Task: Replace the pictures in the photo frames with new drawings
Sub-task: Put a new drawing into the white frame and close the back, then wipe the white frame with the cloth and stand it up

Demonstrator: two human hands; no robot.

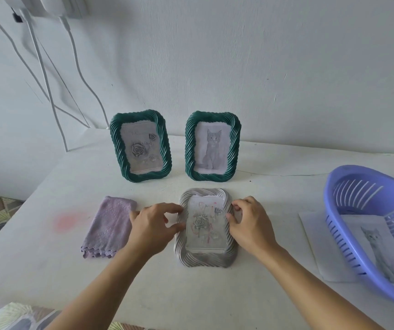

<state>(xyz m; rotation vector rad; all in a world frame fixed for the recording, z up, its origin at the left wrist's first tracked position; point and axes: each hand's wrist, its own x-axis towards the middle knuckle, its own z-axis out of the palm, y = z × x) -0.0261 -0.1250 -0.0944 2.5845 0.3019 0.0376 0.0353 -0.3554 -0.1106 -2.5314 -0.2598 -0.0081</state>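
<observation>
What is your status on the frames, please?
Left hand, right hand grip silver frame, flat on table. Two green frames upright behind. Cloth beside, not blocking.

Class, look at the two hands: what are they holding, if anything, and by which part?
The white frame: left hand grips its left edge, right hand its right edge.

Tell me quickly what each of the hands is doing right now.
Left hand: grips the left edge of the white frame, which lies flat.
Right hand: grips the frame's right edge.
</observation>
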